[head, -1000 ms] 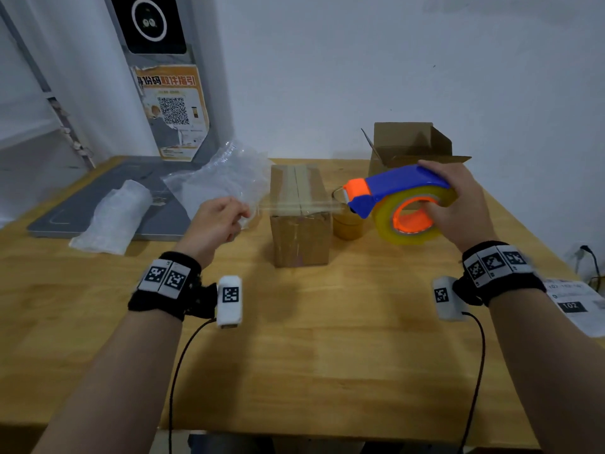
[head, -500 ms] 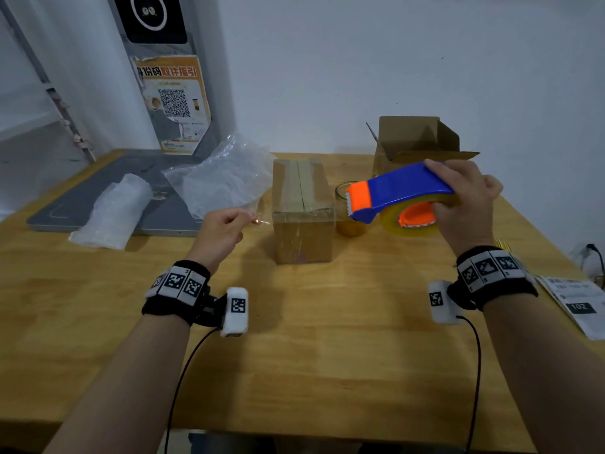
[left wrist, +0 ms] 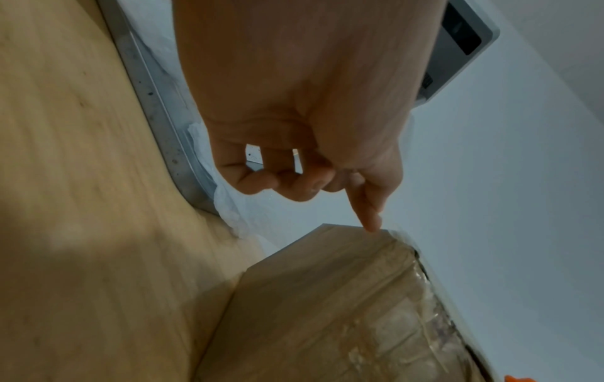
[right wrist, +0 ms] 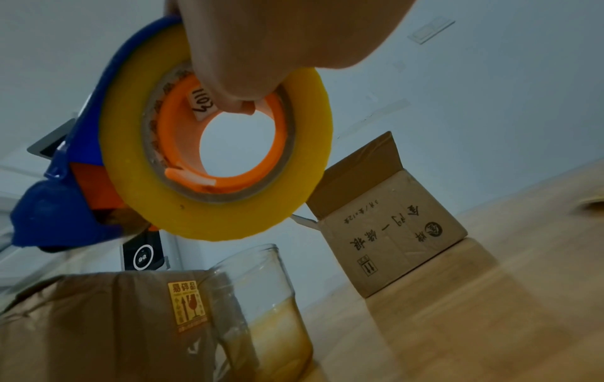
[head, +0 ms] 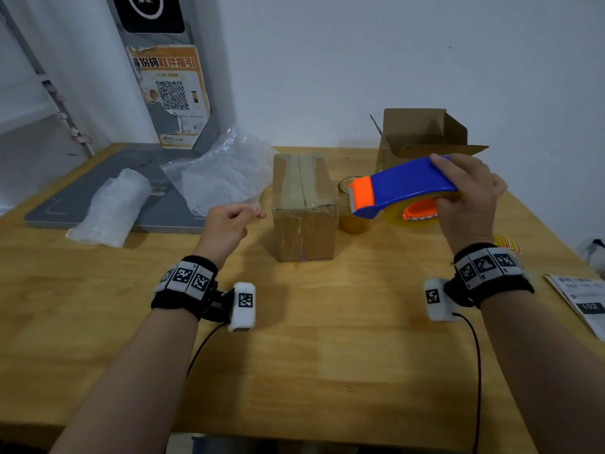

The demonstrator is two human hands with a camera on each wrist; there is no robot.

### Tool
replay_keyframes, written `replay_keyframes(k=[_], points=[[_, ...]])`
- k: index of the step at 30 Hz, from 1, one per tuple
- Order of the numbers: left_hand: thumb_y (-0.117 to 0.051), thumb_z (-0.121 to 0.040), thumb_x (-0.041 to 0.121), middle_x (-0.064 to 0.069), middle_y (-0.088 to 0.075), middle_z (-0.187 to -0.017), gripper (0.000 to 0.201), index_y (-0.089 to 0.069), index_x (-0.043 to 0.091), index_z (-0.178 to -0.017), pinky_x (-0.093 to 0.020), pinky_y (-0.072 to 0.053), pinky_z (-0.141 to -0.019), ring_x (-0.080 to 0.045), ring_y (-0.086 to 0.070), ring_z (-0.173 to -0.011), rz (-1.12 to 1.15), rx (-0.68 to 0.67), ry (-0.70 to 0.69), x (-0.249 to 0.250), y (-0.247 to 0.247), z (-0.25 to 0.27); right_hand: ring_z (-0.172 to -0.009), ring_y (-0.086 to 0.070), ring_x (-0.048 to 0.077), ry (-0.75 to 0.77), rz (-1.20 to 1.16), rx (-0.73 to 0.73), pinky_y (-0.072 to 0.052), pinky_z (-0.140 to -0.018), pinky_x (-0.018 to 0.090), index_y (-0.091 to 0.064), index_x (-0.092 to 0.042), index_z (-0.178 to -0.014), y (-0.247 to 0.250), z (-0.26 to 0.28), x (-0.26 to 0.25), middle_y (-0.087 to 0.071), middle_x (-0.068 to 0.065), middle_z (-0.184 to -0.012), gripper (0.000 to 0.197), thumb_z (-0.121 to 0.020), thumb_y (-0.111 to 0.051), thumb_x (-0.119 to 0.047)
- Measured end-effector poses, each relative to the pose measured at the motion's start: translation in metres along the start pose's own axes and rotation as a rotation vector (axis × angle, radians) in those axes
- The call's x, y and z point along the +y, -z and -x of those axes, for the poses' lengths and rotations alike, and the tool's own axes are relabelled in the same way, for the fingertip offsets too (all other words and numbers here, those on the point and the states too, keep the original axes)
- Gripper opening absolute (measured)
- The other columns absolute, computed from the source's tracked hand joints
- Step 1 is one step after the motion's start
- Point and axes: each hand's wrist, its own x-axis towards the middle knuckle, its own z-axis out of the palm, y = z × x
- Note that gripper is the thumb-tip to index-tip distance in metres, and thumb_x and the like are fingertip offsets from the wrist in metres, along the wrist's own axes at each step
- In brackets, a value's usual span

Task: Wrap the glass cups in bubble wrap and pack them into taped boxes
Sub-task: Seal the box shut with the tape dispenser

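Observation:
A taped-shut cardboard box stands mid-table. Right beside it is a bare glass cup with an amber tint at the bottom. My right hand grips a blue and orange tape dispenser with a yellow roll, held in the air above the cup. My left hand hovers just left of the box's top edge, fingers curled and thumb against the forefinger. I cannot make out any tape between them.
An open cardboard box stands at the back right. A loose bubble wrap sheet and a wrapped bundle lie on a grey mat at the left. Printed paper and yellow stickers lie at the right edge.
A second ago a strip of tape stretched from my left hand across the box to the dispenser. That strip no longer shows. The dispenser has risen and tilted, and my left hand has moved nearer the box.

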Motion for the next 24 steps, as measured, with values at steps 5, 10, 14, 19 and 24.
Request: replay_keyframes(k=[5, 10, 14, 19, 24], points=[[-0.063, -0.101, 0.018, 0.016, -0.07, -0.067, 0.023, -0.078, 0.014, -0.085, -0.017, -0.034, -0.047, -0.005, -0.036, -0.049, -0.035, 0.015, -0.021, -0.007, -0.001, -0.003, -0.117, -0.057, 0.029, -0.013, 0.025, -0.031, -0.025, -0.102, 0.049, -0.057, -0.032, -0.138, -0.009, 0.003, 0.003, -0.062, 0.008, -0.13, 0.063, -0.084, -0.062, 0.001], [-0.062, -0.102, 0.025, 0.017, -0.07, -0.068, 0.026, -0.077, 0.023, -0.081, -0.014, -0.041, -0.052, -0.004, -0.046, -0.051, -0.137, -0.016, -0.024, -0.006, -0.008, -0.005, -0.116, -0.057, 0.031, -0.003, 0.062, -0.064, -0.021, -0.098, 0.045, -0.06, -0.032, -0.137, -0.018, 0.007, 0.001, -0.062, 0.007, -0.129, 0.063, -0.083, -0.062, 0.001], [-0.058, -0.103, 0.031, 0.019, -0.06, -0.054, 0.031, -0.075, 0.021, -0.08, -0.017, -0.048, -0.057, 0.0, -0.053, -0.053, -0.262, -0.025, -0.044, -0.002, -0.018, -0.008, -0.115, -0.057, 0.032, -0.002, 0.078, -0.084, -0.019, -0.098, 0.04, -0.061, -0.032, -0.137, -0.021, 0.007, -0.003, -0.062, 0.007, -0.129, 0.061, -0.085, -0.063, -0.001], [-0.045, -0.105, 0.043, -0.004, -0.067, -0.08, 0.037, -0.064, 0.019, -0.083, -0.05, -0.056, -0.078, -0.026, -0.064, -0.074, -0.519, -0.046, -0.07, -0.004, -0.022, -0.014, -0.114, -0.056, 0.032, -0.014, 0.093, -0.104, -0.015, -0.096, 0.033, -0.06, -0.034, -0.137, -0.022, 0.006, -0.007, -0.062, 0.007, -0.128, 0.064, -0.082, -0.063, 0.0], [-0.031, -0.108, 0.047, -0.005, -0.069, -0.106, 0.036, -0.057, 0.022, -0.111, -0.051, -0.052, -0.091, -0.03, -0.066, -0.095, -0.684, -0.094, -0.015, 0.002, -0.02, -0.018, -0.114, -0.056, 0.033, -0.021, 0.077, -0.126, -0.023, -0.1, 0.042, -0.061, -0.031, -0.137, -0.022, 0.006, -0.014, -0.061, 0.009, -0.127, 0.064, -0.08, -0.061, -0.002]])
